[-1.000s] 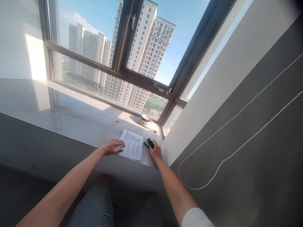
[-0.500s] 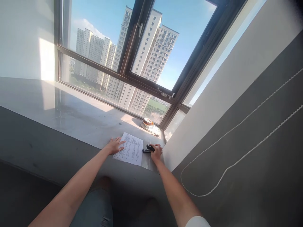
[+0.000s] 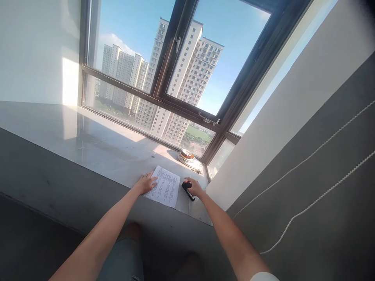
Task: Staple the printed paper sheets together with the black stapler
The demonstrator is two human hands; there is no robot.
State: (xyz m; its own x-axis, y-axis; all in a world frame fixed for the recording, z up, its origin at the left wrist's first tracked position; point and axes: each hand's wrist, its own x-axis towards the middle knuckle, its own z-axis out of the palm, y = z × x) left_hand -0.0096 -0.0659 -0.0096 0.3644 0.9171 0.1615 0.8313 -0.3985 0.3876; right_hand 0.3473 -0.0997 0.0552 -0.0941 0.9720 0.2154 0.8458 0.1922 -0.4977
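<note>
**Paper sheet (image 3: 164, 186) pinned flat, black stapler (image 3: 187, 190) gripped beside it**

One paper sheet, printed with lines of text, lies on the pale stone sill (image 3: 102, 150), close to its near edge. Two bare hands work at it. The left hand (image 3: 145, 183) lies open on the sheet's left edge, palm down and fingers spread, pressing it to the stone. The right hand (image 3: 195, 188) is just right of the sheet, fingers curled closed around the one black stapler. It grips the far end, and the rest of the tool sticks out toward the sheet's near right corner. Whether the stapler rests on the stone or hangs just above it, I cannot tell. A narrow strip of bare sill shows between stapler and sheet.

Beyond the sheet, toward the glass, sits one flat round reel (image 3: 187, 157) with an orange centre. Well right of the sheet, two strands of white bead cord (image 3: 307, 159) run across the grey wall. High above the sheet, one white window handle (image 3: 177, 41) hangs on the dark frame.

Against half a second ago, the stapler has turned: then it lay crosswise with its tip at the sheet's right edge, and now it slants away from that edge — nose toward the near side. The left hand keeps its place on the sheet's left edge, fingers spread as before.
</note>
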